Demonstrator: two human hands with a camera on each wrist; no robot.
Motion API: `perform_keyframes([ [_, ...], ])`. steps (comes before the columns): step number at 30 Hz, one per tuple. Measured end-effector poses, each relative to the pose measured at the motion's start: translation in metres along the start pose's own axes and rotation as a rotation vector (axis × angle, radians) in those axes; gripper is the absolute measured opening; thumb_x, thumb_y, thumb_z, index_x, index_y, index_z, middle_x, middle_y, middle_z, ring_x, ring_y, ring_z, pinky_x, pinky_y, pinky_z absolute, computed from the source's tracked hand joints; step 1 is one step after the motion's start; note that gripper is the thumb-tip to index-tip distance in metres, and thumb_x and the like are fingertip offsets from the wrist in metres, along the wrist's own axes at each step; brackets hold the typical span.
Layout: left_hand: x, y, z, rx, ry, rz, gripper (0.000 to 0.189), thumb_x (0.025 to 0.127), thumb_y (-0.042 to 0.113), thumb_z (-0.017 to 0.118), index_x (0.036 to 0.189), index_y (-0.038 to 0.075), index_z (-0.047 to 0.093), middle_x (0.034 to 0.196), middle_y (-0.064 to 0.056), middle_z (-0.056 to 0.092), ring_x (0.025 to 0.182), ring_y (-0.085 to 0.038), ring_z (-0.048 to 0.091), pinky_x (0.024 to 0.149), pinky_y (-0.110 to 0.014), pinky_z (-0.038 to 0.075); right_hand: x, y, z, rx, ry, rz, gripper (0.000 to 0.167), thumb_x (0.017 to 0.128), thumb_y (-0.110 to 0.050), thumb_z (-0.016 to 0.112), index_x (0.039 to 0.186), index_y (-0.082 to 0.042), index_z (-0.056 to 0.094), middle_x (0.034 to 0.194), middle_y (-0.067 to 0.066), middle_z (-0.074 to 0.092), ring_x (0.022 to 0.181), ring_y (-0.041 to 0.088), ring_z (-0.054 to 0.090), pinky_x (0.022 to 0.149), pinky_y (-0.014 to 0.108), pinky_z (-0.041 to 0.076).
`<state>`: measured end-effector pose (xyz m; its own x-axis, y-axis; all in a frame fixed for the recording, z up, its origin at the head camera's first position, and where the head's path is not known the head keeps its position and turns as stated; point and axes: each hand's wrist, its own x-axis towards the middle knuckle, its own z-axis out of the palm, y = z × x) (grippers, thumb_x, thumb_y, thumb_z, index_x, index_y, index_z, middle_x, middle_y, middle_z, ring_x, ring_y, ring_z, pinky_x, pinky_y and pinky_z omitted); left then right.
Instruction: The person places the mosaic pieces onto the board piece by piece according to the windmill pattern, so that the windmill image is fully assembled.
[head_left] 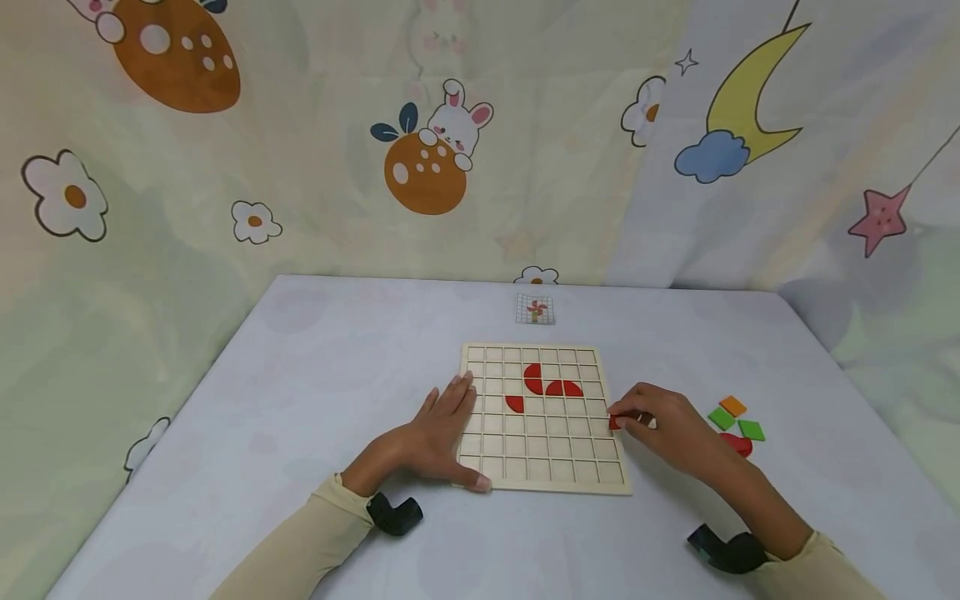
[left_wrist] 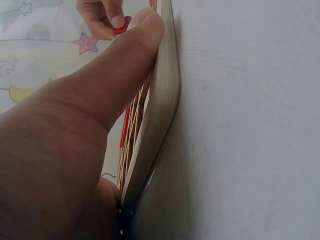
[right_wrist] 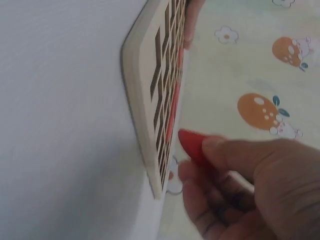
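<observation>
A wooden grid board (head_left: 547,462) lies on the table with several red quarter-circle pieces (head_left: 573,389) set in its upper cells. My left hand (head_left: 438,429) rests along the board's left side, fingers extended, its thumb at the near edge. In the left wrist view that thumb (left_wrist: 145,30) lies against the board's rim. By the board's right edge, my right hand (head_left: 667,425) pinches a red piece (right_wrist: 194,145) between thumb and fingers. The right wrist view shows a curved side on this piece, held apart from the board; part is hidden by the fingers.
A small pattern card (head_left: 535,309) with a red pinwheel picture lies behind the board. Right of my right hand are green tiles (head_left: 752,430), an orange tile (head_left: 732,406) and red pieces (head_left: 738,444), partly covered by the forearm. A printed cloth hangs behind the table.
</observation>
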<state>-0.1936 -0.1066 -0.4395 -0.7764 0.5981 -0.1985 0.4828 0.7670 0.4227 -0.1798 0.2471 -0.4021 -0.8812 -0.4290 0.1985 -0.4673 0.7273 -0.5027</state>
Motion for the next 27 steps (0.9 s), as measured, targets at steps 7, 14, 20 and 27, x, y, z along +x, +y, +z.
perform_keyframes([
  [7,0.0,0.003,0.0,-0.008,0.003,-0.017,0.134,0.067,0.077,0.067,0.155,0.001,0.0,0.161,-0.011,-0.011,0.146,-0.024,-0.014,0.113,-0.052,-0.003,0.016,-0.014,0.011,-0.005,-0.006,0.035,0.02,0.083,0.007,0.072,0.101,-0.003,0.075,0.09,-0.003,0.06,0.076,0.012,0.053,0.064,0.023,0.049],
  [14,0.001,0.005,-0.002,-0.018,0.003,-0.024,0.134,0.067,0.075,0.07,0.155,0.002,0.0,0.162,-0.012,-0.01,0.146,-0.025,-0.013,0.113,-0.052,-0.003,0.029,-0.021,0.02,0.064,0.007,-0.013,0.021,0.083,0.007,0.072,0.101,-0.002,0.075,0.089,-0.003,0.061,0.077,0.011,0.056,0.066,0.023,0.051],
  [20,0.001,0.005,-0.005,-0.026,-0.013,-0.024,0.134,0.068,0.071,0.073,0.155,0.002,-0.001,0.161,-0.012,-0.011,0.146,-0.026,-0.014,0.113,-0.053,-0.003,0.042,-0.026,0.029,0.141,0.013,-0.02,0.019,0.084,0.005,0.072,0.101,-0.002,0.075,0.09,-0.002,0.063,0.078,0.013,0.058,0.068,0.025,0.052],
  [27,0.003,0.003,-0.004,-0.032,-0.021,-0.015,0.134,0.068,0.07,0.073,0.155,0.001,-0.002,0.161,-0.013,-0.012,0.146,-0.026,-0.014,0.113,-0.054,-0.003,0.058,-0.029,0.04,0.217,-0.028,0.008,0.015,0.086,0.002,0.072,0.099,-0.004,0.074,0.09,-0.004,0.065,0.078,0.014,0.056,0.069,0.027,0.05],
])
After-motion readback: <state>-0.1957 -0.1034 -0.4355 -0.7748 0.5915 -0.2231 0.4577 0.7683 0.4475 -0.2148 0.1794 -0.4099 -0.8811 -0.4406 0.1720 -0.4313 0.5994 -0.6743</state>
